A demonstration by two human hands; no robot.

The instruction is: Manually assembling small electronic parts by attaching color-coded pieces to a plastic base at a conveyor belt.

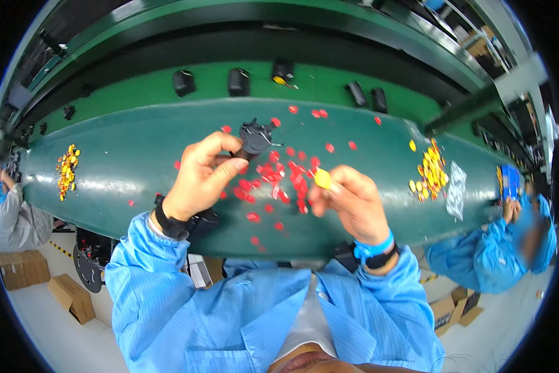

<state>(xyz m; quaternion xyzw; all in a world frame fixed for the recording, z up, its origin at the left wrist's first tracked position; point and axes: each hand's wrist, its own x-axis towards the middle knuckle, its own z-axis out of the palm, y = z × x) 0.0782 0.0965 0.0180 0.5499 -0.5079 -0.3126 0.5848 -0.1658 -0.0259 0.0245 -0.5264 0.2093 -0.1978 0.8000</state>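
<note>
My left hand is closed around a black plastic part with a round top and small projections, held above the green work table. Between the thumb and fingers of my right hand is a small yellow disc, its flat face turned up. The two hands are apart, with the disc to the right of the black part. Below and between them, many small red pieces lie scattered on the table. What the left fingers cover of the black part is hidden.
Piles of yellow and red pieces lie at the left and right, with a clear plastic bag beside the right one. Black parts stand on the green belt behind. People work at both ends; a co-worker sits right.
</note>
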